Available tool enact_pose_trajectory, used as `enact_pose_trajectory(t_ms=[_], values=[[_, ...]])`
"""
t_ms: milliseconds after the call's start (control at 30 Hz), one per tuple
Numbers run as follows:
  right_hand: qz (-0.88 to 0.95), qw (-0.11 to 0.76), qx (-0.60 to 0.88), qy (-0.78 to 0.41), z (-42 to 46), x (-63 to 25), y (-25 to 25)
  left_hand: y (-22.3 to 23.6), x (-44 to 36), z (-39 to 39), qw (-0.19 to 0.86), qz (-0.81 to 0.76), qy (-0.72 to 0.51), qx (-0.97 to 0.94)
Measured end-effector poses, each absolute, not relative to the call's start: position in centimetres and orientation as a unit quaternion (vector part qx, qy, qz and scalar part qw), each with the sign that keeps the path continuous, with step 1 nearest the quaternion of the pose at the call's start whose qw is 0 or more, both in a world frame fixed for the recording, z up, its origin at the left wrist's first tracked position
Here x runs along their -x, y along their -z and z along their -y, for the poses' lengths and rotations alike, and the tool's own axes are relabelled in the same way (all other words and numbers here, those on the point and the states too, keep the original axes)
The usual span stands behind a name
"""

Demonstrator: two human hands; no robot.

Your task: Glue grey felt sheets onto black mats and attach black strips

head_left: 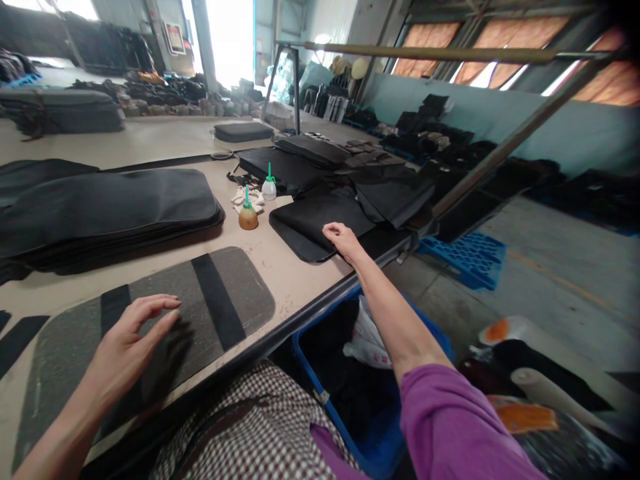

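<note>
Left hand (pixel 133 337): grip parted, over the grey board (pixel 175 280), which lies on the bench (pixel 295 287) crossed by two black strips (pixel 217 300). Right hand (pixel 343 241): fingers curled at the black panel (pixel 320 213); whether its grip holds material cannot be determined.

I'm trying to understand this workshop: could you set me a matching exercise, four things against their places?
1. left hand
2. right hand
3. blue bin
4. bottle of amber liquid

A. below the edge of the table
B. beside a white cloth
C. over a grey panel
D. by black material

Right pairs: 1-C, 2-D, 3-A, 4-B
</note>
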State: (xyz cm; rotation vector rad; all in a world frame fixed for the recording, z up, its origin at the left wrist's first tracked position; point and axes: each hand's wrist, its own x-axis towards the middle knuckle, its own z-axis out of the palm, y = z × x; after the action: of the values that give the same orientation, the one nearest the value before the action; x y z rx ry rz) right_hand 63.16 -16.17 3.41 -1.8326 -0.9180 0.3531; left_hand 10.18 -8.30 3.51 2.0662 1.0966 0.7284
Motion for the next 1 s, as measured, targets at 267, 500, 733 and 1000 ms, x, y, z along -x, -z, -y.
enact_pose_trajectory(t_ms=[267, 500, 733, 1000], values=[[0.454, 0.470, 0.757, -0.020, 17.4, -56.5, -3.9, -3.7, -14.0, 9.9, 0.462, -0.428, -0.258, -0.733], [0.571, 0.441, 0.686, -0.089, 19.2, -46.8, -2.2, -3.9, -23.4, 11.5, 0.762, -0.352, -0.289, -0.461], [0.712, 0.389, 0.556, -0.181, 22.3, -42.9, -2.2, -3.8, -27.6, 11.5, 0.784, -0.363, -0.301, -0.403], [0.338, 0.298, 0.893, 0.010, 21.1, -59.1, -1.9, -4.0, -25.6, 12.5, 0.743, -0.437, -0.310, -0.401]])
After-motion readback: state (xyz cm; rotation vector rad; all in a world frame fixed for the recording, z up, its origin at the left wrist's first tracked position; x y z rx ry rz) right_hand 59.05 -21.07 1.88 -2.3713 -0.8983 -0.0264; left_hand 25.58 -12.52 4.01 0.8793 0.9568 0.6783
